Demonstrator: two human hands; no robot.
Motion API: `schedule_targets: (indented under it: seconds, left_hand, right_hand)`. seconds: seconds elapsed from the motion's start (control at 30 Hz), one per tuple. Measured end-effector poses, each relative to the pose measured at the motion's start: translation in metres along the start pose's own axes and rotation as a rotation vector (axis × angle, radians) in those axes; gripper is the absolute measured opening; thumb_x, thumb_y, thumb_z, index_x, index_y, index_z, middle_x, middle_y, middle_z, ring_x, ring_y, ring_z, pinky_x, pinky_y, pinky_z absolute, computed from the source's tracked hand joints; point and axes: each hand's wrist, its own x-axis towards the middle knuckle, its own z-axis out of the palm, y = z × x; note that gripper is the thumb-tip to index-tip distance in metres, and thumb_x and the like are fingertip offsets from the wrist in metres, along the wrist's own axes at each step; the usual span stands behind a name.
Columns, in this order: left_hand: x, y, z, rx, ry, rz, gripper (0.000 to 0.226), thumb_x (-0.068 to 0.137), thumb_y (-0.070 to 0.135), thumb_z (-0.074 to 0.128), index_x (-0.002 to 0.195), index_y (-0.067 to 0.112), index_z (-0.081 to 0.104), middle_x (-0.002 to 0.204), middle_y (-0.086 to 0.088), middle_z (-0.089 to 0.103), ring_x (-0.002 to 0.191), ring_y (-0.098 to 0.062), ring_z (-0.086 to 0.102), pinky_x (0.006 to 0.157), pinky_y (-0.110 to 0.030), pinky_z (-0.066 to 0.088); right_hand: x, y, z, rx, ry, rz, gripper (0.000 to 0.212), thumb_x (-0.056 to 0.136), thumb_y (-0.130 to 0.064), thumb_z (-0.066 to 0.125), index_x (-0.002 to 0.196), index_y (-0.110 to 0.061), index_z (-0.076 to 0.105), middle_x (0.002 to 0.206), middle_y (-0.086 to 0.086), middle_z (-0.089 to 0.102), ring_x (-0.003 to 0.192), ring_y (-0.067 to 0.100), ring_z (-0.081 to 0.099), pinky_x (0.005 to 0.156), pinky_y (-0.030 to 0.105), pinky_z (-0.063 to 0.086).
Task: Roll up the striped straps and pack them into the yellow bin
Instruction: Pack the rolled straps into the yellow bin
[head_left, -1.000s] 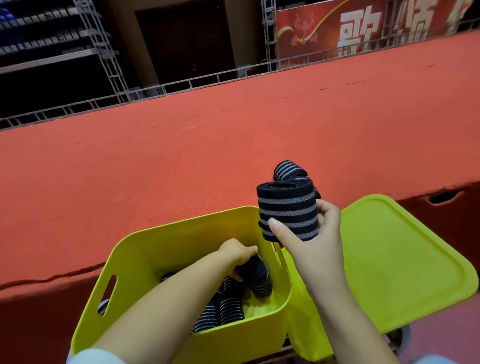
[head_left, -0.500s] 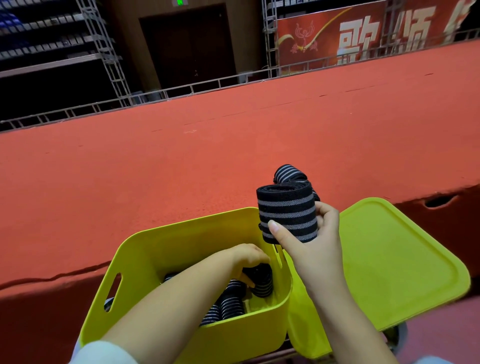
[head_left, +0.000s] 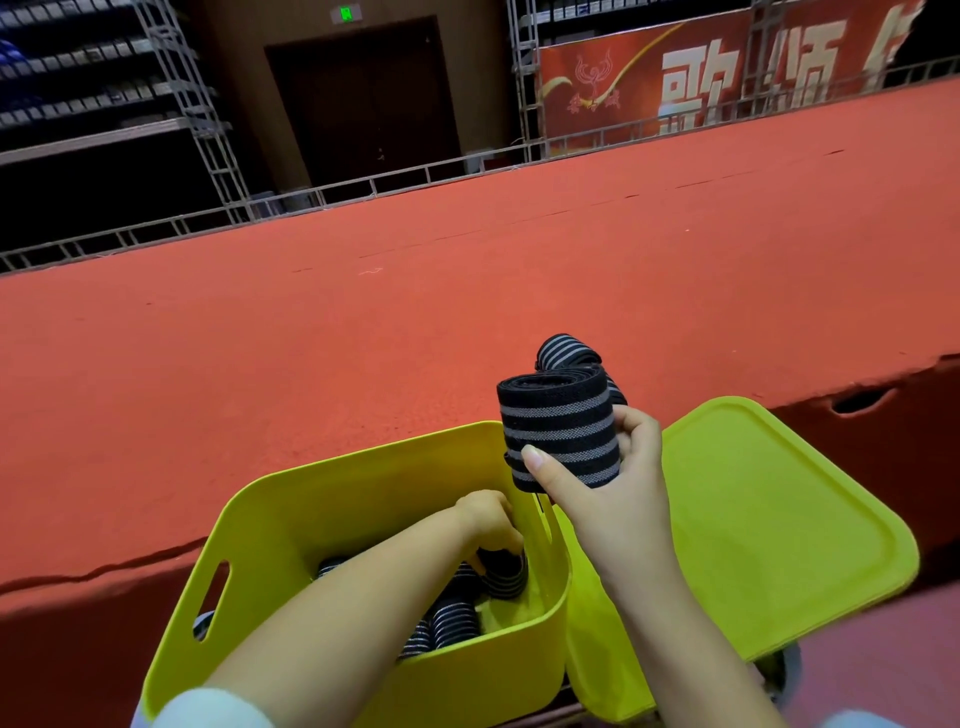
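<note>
Here, a rolled striped strap (head_left: 560, 435) is held upright above the right rim of the yellow bin (head_left: 332, 499) by the right hand (head_left: 613, 499), whose thumb is pressed across the front of the roll while the fingers are curled round its far side. A second rolled strap (head_left: 566, 351) is seen just behind the first, touching it; whether it is gripped by the same fingers cannot be told. The left hand (head_left: 491, 522) is reached down inside the bin at its right end, with the fingers bent over a dark striped roll (head_left: 501, 574) lying against the right wall, so that the roll appears to be grasped. More rolled straps (head_left: 453, 621) are packed on the bin floor beside it, partly hidden by the left forearm. A handle slot is cut into the bin's left wall. A yellow lid (head_left: 769, 525) is propped at a tilt just to the right of the bin, its lower edge tucked beside the bin's right wall. Behind the bin, a wide red carpeted platform (head_left: 363, 332) is spread, and beyond it metal truss railing (head_left: 208, 223) and a red banner (head_left: 649, 88) with white characters are seen.
</note>
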Motion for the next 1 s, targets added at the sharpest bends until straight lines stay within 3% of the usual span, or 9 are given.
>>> schedule_targets:
  seconds: [0.1,0.2,0.3,0.47,0.57,0.67,0.73,0.87,1.0]
  left_hand:
    - [-0.013,0.0,-0.016,0.098,-0.016,0.029,0.066,0.084,0.026,0.074,0.142,0.023,0.044,0.138,-0.013,0.046,0.122,-0.036,0.051,0.08,-0.047,0.058]
    - [-0.035,0.002,-0.043,0.216,0.14,0.096,0.051,0.089,0.036,0.065,0.136,0.022,0.051,0.121,-0.01,0.064,0.098,-0.026,0.066,0.077,-0.036,0.056]
    - [-0.062,0.008,-0.076,-0.137,0.242,0.206,0.028,0.096,0.023,0.052,0.123,0.018,0.06,0.105,-0.007,0.069,0.073,-0.017,0.066,0.068,-0.034,0.057]
    - [-0.127,0.007,-0.116,-0.752,-0.035,0.615,0.055,0.077,-0.006,0.046,0.122,0.024,0.055,0.131,-0.003,0.059,0.113,-0.017,0.061,0.093,-0.04,0.052]
    - [-0.15,0.004,-0.125,-0.427,-0.18,0.784,0.085,0.075,0.002,0.062,0.14,0.047,0.031,0.151,0.014,0.035,0.137,-0.005,0.039,0.105,-0.033,0.045]
    - [-0.158,0.013,-0.121,0.046,-0.04,0.823,0.101,0.079,0.015,0.079,0.146,0.05,0.012,0.149,0.022,0.027,0.135,0.01,0.028,0.11,-0.014,0.03]
    - [-0.161,0.017,-0.121,0.123,0.034,0.8,0.097,0.078,0.013,0.079,0.145,0.049,0.02,0.14,0.023,0.037,0.125,0.012,0.037,0.101,-0.005,0.034]
    - [-0.164,0.012,-0.128,0.139,0.039,0.757,0.082,0.076,0.013,0.08,0.137,0.045,0.036,0.13,0.018,0.046,0.117,-0.002,0.051,0.092,-0.013,0.046]
    - [-0.161,0.006,-0.127,0.113,0.062,0.747,0.067,0.074,0.015,0.082,0.126,0.038,0.046,0.123,0.013,0.054,0.108,-0.005,0.057,0.084,-0.016,0.05]
  right_hand:
    - [0.002,0.0,0.0,0.019,-0.022,0.014,0.059,0.068,-0.018,0.084,0.103,-0.036,0.04,0.106,-0.006,0.064,0.089,0.0,0.065,0.072,0.018,0.052]
    - [0.003,-0.001,0.0,0.042,-0.069,0.031,0.059,0.067,-0.018,0.085,0.106,-0.033,0.043,0.105,-0.007,0.064,0.089,0.001,0.065,0.073,0.019,0.052]
    - [0.003,-0.002,0.001,0.067,-0.12,0.046,0.058,0.067,-0.013,0.084,0.107,-0.03,0.046,0.101,-0.005,0.066,0.087,0.002,0.066,0.072,0.02,0.053]
    - [0.001,0.0,0.0,0.08,-0.16,0.074,0.057,0.066,-0.009,0.084,0.107,-0.027,0.049,0.097,-0.006,0.066,0.083,0.001,0.066,0.07,0.021,0.053]
    - [0.001,-0.001,0.003,0.037,-0.194,0.069,0.063,0.061,-0.012,0.09,0.107,-0.027,0.05,0.1,-0.005,0.065,0.086,0.002,0.066,0.075,0.026,0.054]
    - [-0.001,-0.005,0.01,-0.002,-0.261,0.069,0.069,0.048,-0.026,0.091,0.104,-0.031,0.051,0.1,-0.007,0.066,0.089,0.003,0.066,0.076,0.027,0.055]
    - [-0.003,-0.007,0.012,-0.015,-0.303,0.07,0.068,0.046,-0.028,0.088,0.104,-0.03,0.052,0.098,-0.008,0.067,0.087,0.001,0.066,0.073,0.022,0.053]
    - [-0.004,-0.007,0.009,-0.023,-0.365,0.087,0.061,0.059,-0.004,0.089,0.105,-0.025,0.054,0.096,-0.005,0.068,0.085,0.003,0.067,0.072,0.018,0.052]
    - [-0.005,-0.005,0.014,-0.026,-0.398,0.104,0.063,0.057,-0.009,0.09,0.106,-0.026,0.055,0.095,-0.005,0.068,0.085,0.004,0.067,0.073,0.02,0.053]
